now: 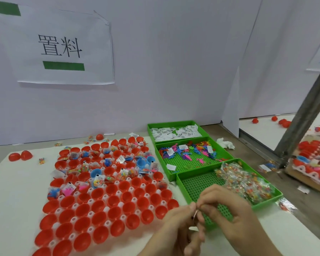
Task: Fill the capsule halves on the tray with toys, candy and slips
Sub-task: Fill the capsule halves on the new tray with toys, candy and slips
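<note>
On the white tabletop, front right, above the near corner of the candy bin (pixel 198 185): left hand (pixel 175 230) and right hand (pixel 227 209), fingertips brought together, both pinching one small pale piece (pixel 196 213), remaining fingers curled. The piece is too small and blurred to name; it may be a slip or a packet edge. Left of the hands: tray (pixel 106 197), white, seating red capsule halves (pixel 83 224) mouth-up; far rows already carry contents, with a few blue halves (pixel 95 172) among them; near rows hold nothing. Stock in green bins to the right: slips (pixel 174 133), farthest; toys (pixel 183 150), middle; candy packets (pixel 244 180), nearest. Handling, as judged: slips weightless and limp, best pinched at an edge; packets light, crinkly, probably slick, best taken by a seam; toys small, likely pliable; halves thin rigid shells, loosely seated and apt to tip, so best filled from above. Cut off at the bottom edge: the tray's nearest row and the left wrist.
</note>
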Available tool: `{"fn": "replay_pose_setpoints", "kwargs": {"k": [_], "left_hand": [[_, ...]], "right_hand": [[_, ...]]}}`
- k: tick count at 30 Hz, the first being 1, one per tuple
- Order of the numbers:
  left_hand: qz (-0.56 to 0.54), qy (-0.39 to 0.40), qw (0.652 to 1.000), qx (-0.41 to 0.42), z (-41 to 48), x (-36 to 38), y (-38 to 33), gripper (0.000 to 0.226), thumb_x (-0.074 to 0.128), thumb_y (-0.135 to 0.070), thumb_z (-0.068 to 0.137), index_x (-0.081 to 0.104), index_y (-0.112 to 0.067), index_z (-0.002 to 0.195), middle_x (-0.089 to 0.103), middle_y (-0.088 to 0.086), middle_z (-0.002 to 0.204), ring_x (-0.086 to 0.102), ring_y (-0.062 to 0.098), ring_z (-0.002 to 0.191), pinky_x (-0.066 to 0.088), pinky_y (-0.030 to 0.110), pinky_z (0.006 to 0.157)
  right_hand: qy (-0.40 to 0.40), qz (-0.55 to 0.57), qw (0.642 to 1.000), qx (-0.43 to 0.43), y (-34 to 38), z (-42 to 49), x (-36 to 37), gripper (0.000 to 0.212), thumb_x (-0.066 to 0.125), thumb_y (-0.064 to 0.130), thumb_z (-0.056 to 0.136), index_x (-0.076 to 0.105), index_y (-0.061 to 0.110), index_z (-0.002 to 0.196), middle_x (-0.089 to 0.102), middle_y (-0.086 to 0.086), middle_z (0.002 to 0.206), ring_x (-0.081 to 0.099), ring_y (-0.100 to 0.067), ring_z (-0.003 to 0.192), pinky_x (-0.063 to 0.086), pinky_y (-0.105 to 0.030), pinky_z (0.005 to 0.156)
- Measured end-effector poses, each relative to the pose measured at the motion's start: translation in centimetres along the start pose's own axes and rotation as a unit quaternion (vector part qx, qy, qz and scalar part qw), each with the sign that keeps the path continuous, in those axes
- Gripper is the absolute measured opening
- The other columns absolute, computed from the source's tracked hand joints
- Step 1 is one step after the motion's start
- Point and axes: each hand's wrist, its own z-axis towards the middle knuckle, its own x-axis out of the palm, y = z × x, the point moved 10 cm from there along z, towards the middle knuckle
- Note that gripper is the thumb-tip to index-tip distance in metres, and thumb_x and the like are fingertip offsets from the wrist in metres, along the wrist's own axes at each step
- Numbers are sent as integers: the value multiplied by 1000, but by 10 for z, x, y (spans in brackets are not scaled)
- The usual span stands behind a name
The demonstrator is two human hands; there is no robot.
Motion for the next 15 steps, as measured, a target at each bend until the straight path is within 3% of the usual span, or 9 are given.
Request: {"fn": "replay_pose_setpoints", "kwargs": {"k": [4,7,9,11,13,15], "left_hand": [[-40,17,997,57,-5,1,-4,29,60,-25,95,68,-8,74,59,7,57,50,9,35,41,17,36],[-39,-5,995,89,-7,-4,-9,21,62,-21,90,73,-4,84,63,12,64,55,13,42,47,22,42],[-33,-22,993,109,-8,-5,-15,17,70,-19,86,72,-3,90,66,16,69,59,16,47,50,24,46],[-24,-34,992,118,-11,-6,-19,15,72,-17,84,72,-4,90,69,20,78,62,19,52,52,25,50],[-18,-33,991,126,-16,-5,-21,11,71,-16,85,75,-6,87,71,21,87,65,20,56,54,26,53],[-6,-14,992,126,-18,0,-21,11,69,-16,87,76,-7,88,71,21,92,67,21,59,55,26,55]], "right_hand": [[-26,-61,998,23,-12,-6,-18,13,70,18,90,73,31,94,69,13,92,66,-10,86,50,-18,74],[-112,-188,965,141,-55,-3,-61,26,79,11,83,72,34,93,69,15,86,63,-5,75,48,-16,69],[-55,-277,923,263,-94,-1,-72,25,82,26,80,66,40,94,65,18,89,58,0,77,51,-29,76],[33,-333,883,328,-120,-4,-68,25,82,41,77,61,44,92,60,20,88,58,-2,84,47,-29,82],[28,-326,885,332,-125,-5,-67,25,83,43,75,60,44,84,60,22,80,55,3,79,39,-23,71],[-9,-314,899,304,-121,-5,-69,21,81,40,79,61,46,80,61,23,79,51,9,76,40,-26,75]]}}
